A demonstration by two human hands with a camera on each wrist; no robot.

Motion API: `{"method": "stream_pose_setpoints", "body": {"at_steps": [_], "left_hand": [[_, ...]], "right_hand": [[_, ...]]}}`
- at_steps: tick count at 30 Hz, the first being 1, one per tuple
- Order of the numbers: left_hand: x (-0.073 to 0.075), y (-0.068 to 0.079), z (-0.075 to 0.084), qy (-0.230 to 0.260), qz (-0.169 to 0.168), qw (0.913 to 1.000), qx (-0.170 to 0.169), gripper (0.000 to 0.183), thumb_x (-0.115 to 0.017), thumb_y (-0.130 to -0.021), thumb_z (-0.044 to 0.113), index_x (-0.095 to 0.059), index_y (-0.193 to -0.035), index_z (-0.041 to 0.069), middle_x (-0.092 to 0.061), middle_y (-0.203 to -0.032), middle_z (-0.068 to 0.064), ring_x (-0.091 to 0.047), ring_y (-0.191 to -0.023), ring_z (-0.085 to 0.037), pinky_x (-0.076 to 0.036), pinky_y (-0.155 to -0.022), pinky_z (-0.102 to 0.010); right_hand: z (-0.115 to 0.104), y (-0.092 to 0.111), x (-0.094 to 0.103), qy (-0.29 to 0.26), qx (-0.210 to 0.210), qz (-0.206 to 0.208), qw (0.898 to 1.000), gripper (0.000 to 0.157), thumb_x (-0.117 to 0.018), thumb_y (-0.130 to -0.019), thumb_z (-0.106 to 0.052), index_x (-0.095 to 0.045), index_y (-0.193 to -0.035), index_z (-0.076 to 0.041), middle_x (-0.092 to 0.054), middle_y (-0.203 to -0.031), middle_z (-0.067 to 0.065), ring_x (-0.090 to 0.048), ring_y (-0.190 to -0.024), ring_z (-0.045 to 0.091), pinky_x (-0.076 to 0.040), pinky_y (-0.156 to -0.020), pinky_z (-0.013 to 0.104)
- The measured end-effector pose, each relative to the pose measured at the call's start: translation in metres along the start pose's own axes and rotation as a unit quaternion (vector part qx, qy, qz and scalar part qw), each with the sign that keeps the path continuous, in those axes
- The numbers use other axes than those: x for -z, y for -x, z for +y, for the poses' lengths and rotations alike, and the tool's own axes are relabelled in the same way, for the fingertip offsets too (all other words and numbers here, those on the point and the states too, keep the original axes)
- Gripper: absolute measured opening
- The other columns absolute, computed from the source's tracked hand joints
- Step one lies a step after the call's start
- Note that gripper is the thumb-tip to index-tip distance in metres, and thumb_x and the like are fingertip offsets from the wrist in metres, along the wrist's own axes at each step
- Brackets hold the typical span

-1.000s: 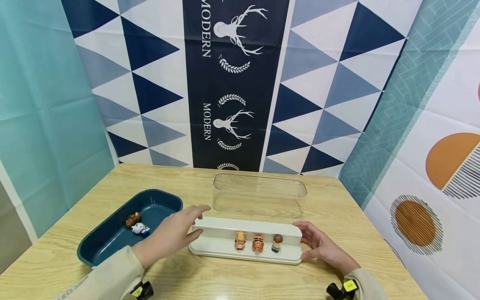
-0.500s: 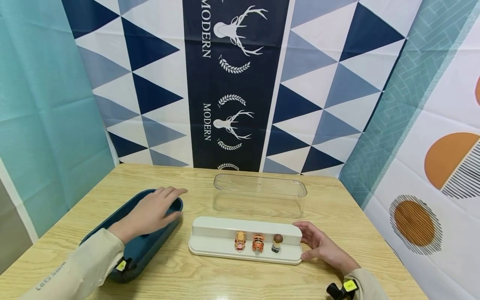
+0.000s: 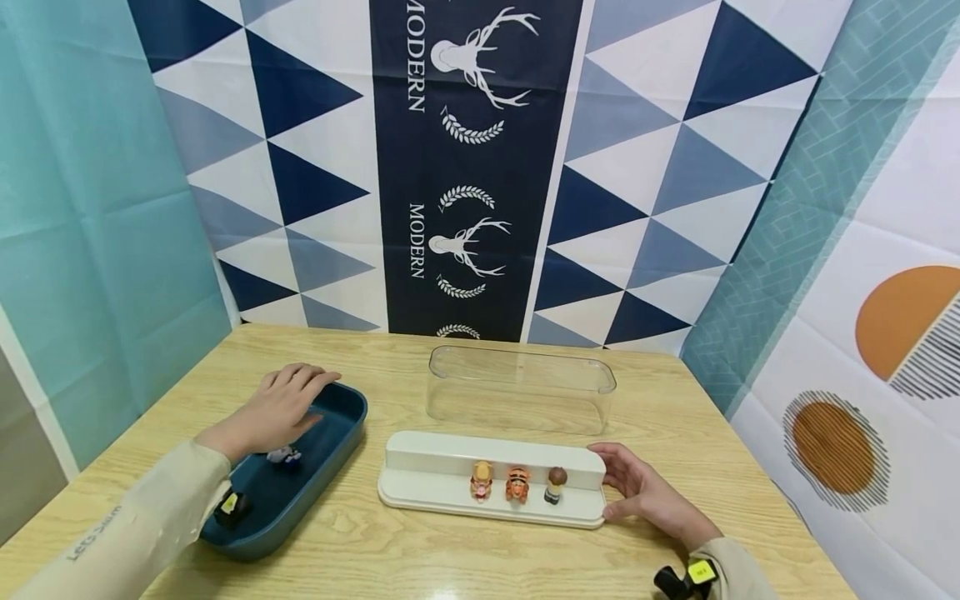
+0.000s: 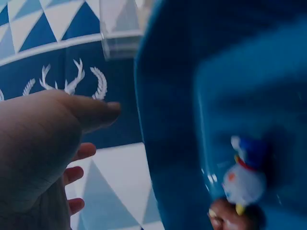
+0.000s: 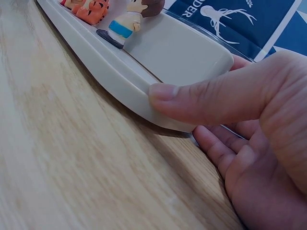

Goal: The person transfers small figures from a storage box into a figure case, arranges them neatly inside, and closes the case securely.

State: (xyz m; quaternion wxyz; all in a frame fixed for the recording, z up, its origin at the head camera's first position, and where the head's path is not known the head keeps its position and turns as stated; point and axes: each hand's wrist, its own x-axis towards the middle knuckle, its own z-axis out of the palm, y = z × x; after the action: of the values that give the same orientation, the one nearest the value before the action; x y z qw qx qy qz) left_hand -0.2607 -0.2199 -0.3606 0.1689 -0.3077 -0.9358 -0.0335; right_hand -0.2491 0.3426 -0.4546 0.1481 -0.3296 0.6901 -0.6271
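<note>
My left hand (image 3: 273, 412) is over the dark blue basin (image 3: 326, 446), fingers loosely bent and thumb apart, holding nothing. Inside lies a small white figurine (image 3: 283, 455) with blue on it; the left wrist view shows a brown figurine (image 4: 232, 215) against it, which the hand hides in the head view. My right hand (image 3: 648, 492) grips the right end of the white stepped display base (image 3: 431, 492), its thumb (image 5: 201, 98) on the front edge. On the base are a yellow-and-red figurine (image 3: 482, 482), an orange tiger figurine (image 3: 517, 484) and a brown-haired boy figurine (image 3: 555, 485).
A clear plastic cover (image 3: 521, 400) stands behind the white base. All of this is on a light wooden table (image 3: 420, 558). Patterned cloth (image 3: 480, 167) hangs along the table's back, with more cloth at both sides.
The left hand has moved left, from beside the base's left end to over the basin. The right hand and the base have stayed in place.
</note>
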Motion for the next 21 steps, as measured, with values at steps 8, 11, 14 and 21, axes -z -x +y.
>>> {"method": "stream_pose_setpoints", "body": {"at_steps": [8, 11, 14, 21], "left_hand": [[-0.013, 0.013, -0.025, 0.000, -0.056, 0.9983, -0.018, 0.069, -0.083, -0.082, 0.019, -0.048, -0.139, 0.004, -0.049, -0.133, -0.023, -0.041, -0.124, -0.048, -0.035, -0.095, -0.067], [-0.015, 0.017, -0.030, 0.000, -0.087, 0.9962, -0.008, 0.069, -0.084, -0.080, 0.020, -0.049, -0.138, 0.003, -0.050, -0.132, -0.024, -0.040, -0.125, -0.050, -0.033, -0.096, -0.068], [-0.015, 0.019, -0.032, 0.004, -0.115, 0.9933, 0.006, 0.066, -0.082, -0.082, 0.023, -0.050, -0.137, 0.003, -0.050, -0.131, -0.024, -0.039, -0.126, -0.051, -0.032, -0.098, -0.069], [-0.016, 0.023, -0.034, -0.040, -0.148, 0.9882, 0.001, 0.055, -0.078, -0.085, 0.030, -0.058, -0.127, 0.002, -0.054, -0.123, -0.020, -0.043, -0.121, -0.047, -0.035, -0.097, -0.064]], "right_hand": [[0.001, -0.001, 0.000, 0.002, -0.002, 0.001, 1.000, 0.081, -0.070, -0.079, 0.015, -0.030, -0.149, 0.002, -0.051, -0.138, -0.004, -0.053, -0.122, 0.008, -0.042, -0.102, 0.020], [0.002, -0.002, 0.000, 0.003, -0.001, 0.000, 1.000, 0.082, -0.070, -0.079, 0.015, -0.030, -0.149, 0.002, -0.051, -0.137, -0.004, -0.053, -0.122, 0.008, -0.042, -0.102, 0.020], [0.002, -0.003, 0.001, 0.004, 0.002, -0.002, 1.000, 0.082, -0.070, -0.079, 0.015, -0.029, -0.149, 0.003, -0.051, -0.137, -0.004, -0.053, -0.122, 0.008, -0.042, -0.102, 0.020], [0.004, -0.003, 0.002, 0.009, 0.006, -0.001, 1.000, 0.082, -0.070, -0.078, 0.015, -0.029, -0.148, 0.004, -0.052, -0.137, -0.005, -0.053, -0.122, 0.007, -0.041, -0.101, 0.019]]}}
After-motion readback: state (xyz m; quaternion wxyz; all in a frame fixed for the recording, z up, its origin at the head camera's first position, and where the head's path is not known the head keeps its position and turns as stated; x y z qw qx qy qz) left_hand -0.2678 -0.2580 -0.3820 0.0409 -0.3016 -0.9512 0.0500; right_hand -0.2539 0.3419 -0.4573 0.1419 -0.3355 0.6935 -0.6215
